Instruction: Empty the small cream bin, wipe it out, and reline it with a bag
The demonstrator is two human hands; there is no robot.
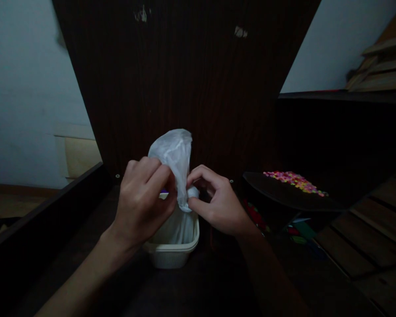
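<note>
A thin white plastic bag (172, 152) rises out of a small white basket (171, 252) standing on a dark surface. My left hand (144, 199) is closed around the bag's gathered neck from the left. My right hand (218, 200) pinches the same neck from the right, with thumb and fingertips pressed together. The bag's loose top puffs up above both hands. The lower part of the bag fills the basket.
A tall dark wooden panel (185, 79) stands right behind the basket. To the right lies a dark tray (284, 196) carrying several small colourful beads (295, 180). Wooden slats (366, 233) run along the right. A dark rail (46, 207) borders the left.
</note>
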